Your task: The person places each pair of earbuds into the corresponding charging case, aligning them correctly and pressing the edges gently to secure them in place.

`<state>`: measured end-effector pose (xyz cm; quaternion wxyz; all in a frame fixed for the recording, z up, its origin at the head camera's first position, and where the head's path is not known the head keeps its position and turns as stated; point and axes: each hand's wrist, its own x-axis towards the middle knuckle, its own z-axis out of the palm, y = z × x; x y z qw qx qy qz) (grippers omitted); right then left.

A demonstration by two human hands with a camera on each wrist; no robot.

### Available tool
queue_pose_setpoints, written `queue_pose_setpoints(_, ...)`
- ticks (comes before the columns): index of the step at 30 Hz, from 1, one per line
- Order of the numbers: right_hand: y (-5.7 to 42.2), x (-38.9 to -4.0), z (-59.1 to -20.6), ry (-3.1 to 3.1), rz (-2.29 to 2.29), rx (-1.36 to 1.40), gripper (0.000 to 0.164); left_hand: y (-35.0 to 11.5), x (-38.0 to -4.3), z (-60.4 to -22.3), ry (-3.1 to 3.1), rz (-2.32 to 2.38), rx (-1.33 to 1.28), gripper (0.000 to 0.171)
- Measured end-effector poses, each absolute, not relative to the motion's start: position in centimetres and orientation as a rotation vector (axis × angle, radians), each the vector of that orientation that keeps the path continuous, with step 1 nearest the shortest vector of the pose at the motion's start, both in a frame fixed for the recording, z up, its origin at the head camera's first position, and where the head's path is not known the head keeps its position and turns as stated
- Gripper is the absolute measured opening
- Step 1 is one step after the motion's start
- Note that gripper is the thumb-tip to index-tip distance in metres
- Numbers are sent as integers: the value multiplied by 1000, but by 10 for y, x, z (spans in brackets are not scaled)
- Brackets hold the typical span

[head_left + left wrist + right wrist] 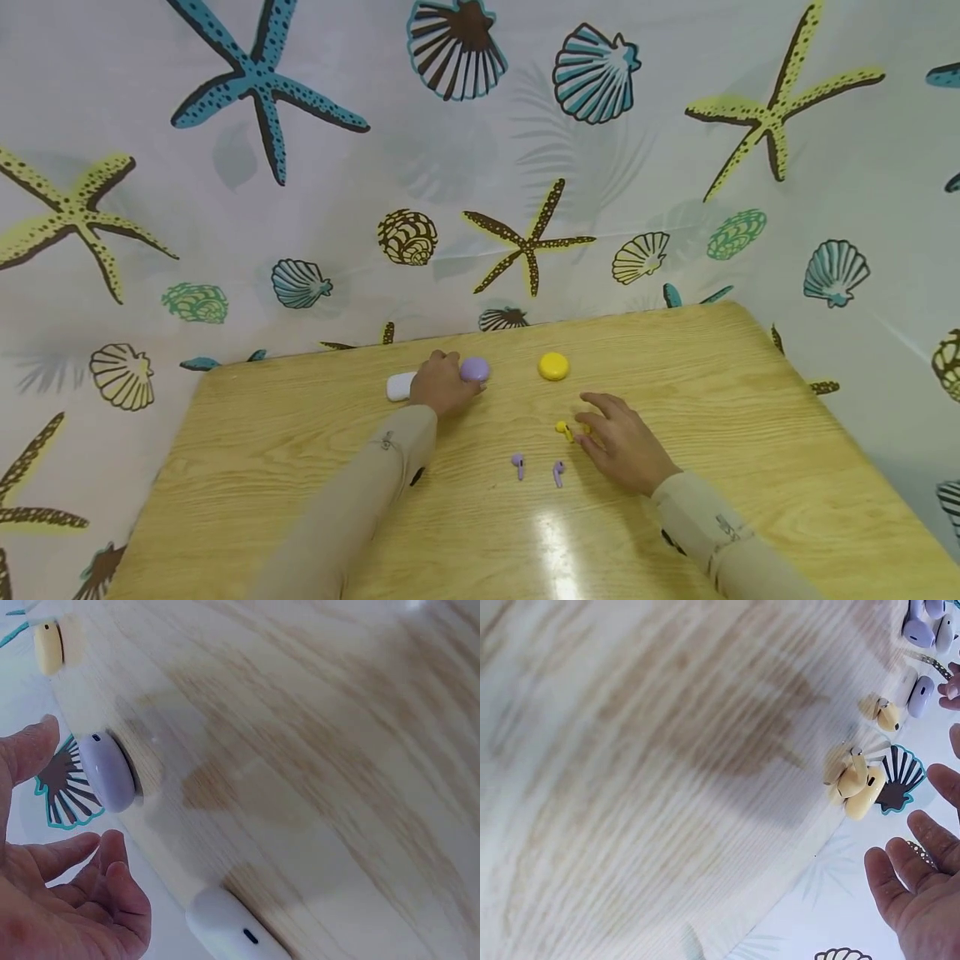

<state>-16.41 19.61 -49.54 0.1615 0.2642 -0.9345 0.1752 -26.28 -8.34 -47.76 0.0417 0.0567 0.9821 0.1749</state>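
1. Purple case (pixel 475 369) sits on the table (pixel 750 433) beside a white case (pixel 400 386); I judge it light, smooth, slippery, best pinched across its sides.
2. My left hand (pixel 442 385) reaches it, fingers relaxed, holding nothing.
3. My right hand (pixel 621 442) hovers released by the yellow earbud (pixel 562 429).

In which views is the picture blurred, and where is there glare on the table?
Head view: sharp, with a bright glare streak on the wooden table near its front edge, below the purple earbuds. Left wrist view: the wood grain is smeared, though the purple case stays readable. Right wrist view: heavy blur across the wood; the yellow earbuds are soft.
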Motion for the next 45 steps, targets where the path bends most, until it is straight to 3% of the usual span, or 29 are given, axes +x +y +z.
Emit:
queue_pose_setpoints(15, 208, -158, -496, -2658, 502, 715, 26, -71, -279, -495, 2994, 525, 109, 57)
queue_pose_setpoints(30, 212, -155, -498, -2655, 499, 696, 26, -74, -281, -497, 2986, 541, 156, 58)
queue_pose_setpoints(45, 201, -159, -496, -2619, 491, 725, 27, -87, -265, -492, 3073, 767, 213, 54)
